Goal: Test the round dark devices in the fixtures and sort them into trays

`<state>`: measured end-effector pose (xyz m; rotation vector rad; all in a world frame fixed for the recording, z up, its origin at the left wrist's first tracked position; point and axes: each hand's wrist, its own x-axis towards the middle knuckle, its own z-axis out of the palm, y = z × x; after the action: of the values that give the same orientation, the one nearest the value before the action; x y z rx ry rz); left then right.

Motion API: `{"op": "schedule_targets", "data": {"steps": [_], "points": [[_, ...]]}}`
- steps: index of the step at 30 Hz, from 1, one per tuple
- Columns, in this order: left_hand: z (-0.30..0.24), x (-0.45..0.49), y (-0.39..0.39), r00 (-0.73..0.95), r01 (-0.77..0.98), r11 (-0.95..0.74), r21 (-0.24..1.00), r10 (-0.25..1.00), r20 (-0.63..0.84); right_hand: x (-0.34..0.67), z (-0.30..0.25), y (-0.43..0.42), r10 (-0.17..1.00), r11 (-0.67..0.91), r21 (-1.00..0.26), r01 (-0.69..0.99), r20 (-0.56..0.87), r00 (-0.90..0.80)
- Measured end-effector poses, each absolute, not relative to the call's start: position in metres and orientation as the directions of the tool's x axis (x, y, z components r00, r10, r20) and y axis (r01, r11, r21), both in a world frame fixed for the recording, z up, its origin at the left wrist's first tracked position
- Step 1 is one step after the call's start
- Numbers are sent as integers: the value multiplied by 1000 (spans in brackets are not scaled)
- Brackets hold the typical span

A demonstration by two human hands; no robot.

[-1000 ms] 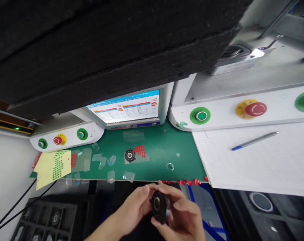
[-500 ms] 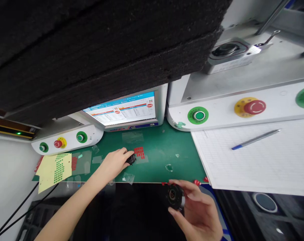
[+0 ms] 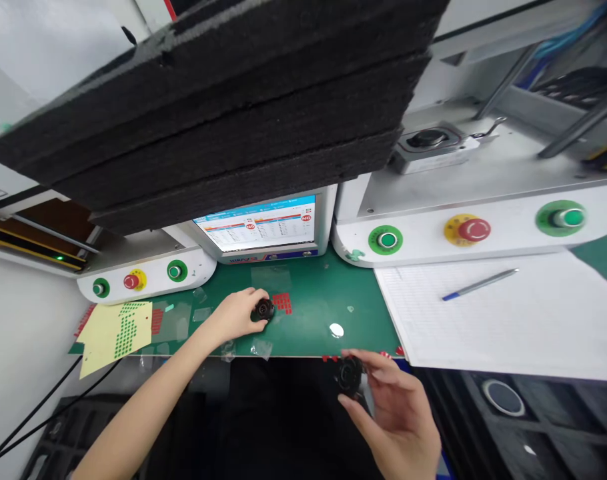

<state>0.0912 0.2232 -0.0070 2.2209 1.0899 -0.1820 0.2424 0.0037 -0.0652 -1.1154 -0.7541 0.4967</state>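
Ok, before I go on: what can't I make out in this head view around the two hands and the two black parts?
- Black round part on the green mat: its left side is hidden by the left hand.
- Second black part: its near side is hidden by the right hand.
- Screen: text too small to read.
- Machine interior behind it: blocked by black foam.

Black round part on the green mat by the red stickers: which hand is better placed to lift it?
Left. The left hand already has fingertips on the black round part; the right hand is off the mat, gripping another black part.
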Motion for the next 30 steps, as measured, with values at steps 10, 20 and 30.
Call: {"op": "schedule_targets", "data": {"steps": [10,20,30], "points": [[-33,107,213,450,383,175,907,822,-349,321,-52,80,990,73,-722,688,134,35],[-58,116,218,241,645,52,763,933,-266,303,-32,164,956,103,-350,931,-225,-190],[-9,15,265,193,815,-248,523,968,158,364,-39,114,977,152,-238,959,-111,-183]]}}
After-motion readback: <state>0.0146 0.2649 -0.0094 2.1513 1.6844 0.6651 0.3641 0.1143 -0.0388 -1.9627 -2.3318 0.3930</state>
